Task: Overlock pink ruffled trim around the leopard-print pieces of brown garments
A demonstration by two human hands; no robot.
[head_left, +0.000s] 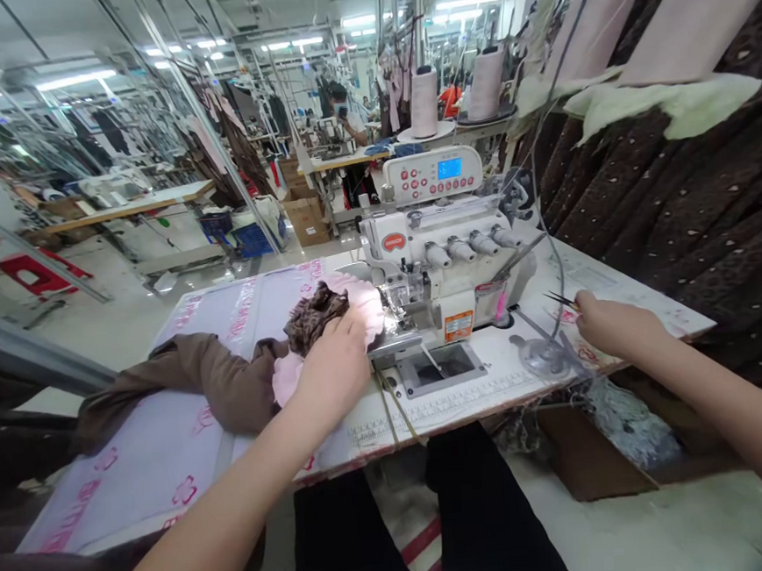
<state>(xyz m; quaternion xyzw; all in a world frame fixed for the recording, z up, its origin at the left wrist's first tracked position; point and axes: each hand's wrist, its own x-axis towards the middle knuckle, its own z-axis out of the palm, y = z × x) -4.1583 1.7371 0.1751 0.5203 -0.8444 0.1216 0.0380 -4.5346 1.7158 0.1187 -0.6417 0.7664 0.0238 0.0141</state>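
My left hand [335,359] is closed on a bunched piece of fabric, dark brown patterned cloth [315,313] together with pale pink ruffled cloth [367,302]. The fabric lies just left of the needle area of a white overlock sewing machine [461,257]. From the bundle, a plain brown length of cloth [193,371] trails left across the table. Off to the right of the machine, my right hand [605,321] grips a thin pair of tweezers [562,300], their dark points directed left and slightly apart. My left fingertips are partly hidden in the cloth.
The machine stands on a white table [405,420] with a printed ruler edge. Large thread cones [424,104] stand behind it. Dark patterned fabric [698,216] hangs at the right. Below is a cardboard box [585,458]. Another person [348,121] sits farther back.
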